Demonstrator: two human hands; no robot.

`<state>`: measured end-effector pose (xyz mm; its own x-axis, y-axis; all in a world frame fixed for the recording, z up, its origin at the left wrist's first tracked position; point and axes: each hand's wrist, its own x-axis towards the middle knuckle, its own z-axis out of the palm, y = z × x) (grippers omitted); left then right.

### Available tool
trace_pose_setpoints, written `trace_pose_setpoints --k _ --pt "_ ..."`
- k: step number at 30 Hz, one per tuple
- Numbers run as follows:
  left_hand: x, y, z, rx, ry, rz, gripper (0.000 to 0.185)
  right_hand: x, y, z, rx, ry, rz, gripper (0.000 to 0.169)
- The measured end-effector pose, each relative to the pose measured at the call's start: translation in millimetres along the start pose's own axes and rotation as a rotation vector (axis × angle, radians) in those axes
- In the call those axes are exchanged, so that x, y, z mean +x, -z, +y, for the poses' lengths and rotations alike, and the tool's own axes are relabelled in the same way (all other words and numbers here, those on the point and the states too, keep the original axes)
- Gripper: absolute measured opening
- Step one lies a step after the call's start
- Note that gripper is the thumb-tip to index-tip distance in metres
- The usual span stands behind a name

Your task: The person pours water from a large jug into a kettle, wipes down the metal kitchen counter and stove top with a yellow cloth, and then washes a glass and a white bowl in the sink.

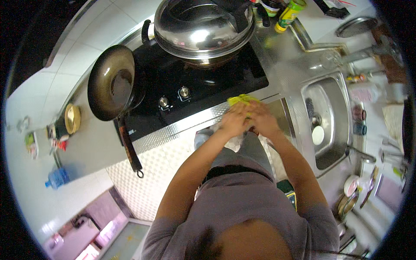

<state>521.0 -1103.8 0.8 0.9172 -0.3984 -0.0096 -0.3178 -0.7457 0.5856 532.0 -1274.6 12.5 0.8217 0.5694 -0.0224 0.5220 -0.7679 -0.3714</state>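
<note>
Both of my hands come together over the counter's front edge, just in front of the black glass cooktop point(211, 83). A yellow cloth point(242, 98) is bunched between them and sticks out past the fingers. My left hand point(234, 119) grips it from the left side. On the other side my right hand point(262, 117) closes on the same cloth, and the fingers of the two hands overlap. Part of the cloth is hidden under them. Below the hands runs the textured steel edge strip point(182, 126) of the counter.
A large lidded steel wok point(201, 35) stands at the cooktop's back. A frying pan point(112, 84) sits tilted at the left, its handle point(130, 146) jutting over the front edge. Right of me is a steel sink point(328, 130). A yellow-green container point(290, 16) stands behind.
</note>
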Motion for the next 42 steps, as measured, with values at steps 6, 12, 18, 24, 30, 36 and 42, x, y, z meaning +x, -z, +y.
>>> trace_pose_setpoints --k 6,12,18,24,30,36,42 --pt "102 -63 44 0.083 -0.142 0.082 0.049 -22 25 114 -0.181 -0.132 -0.010 0.040" --pt "98 -37 44 0.086 -0.032 0.027 0.041 4 22 72 0.084 -0.187 0.098 0.051" --pt "13 -3 -19 0.165 -0.072 0.213 0.034 11 -30 5 -0.057 0.082 0.104 0.057" --pt "-20 39 -33 0.015 0.095 0.253 0.021 32 -30 -15 0.206 0.184 -0.031 0.053" --pt "-2 77 -45 -0.524 0.443 0.408 0.017 109 -19 8 1.017 0.137 -0.091 0.032" --pt "7 90 -93 0.060 0.687 0.378 0.024 128 40 -10 0.390 -0.180 0.190 0.035" --pt "-2 92 -86 -0.096 0.591 0.209 0.029 128 3 -28 0.097 0.237 0.241 0.040"
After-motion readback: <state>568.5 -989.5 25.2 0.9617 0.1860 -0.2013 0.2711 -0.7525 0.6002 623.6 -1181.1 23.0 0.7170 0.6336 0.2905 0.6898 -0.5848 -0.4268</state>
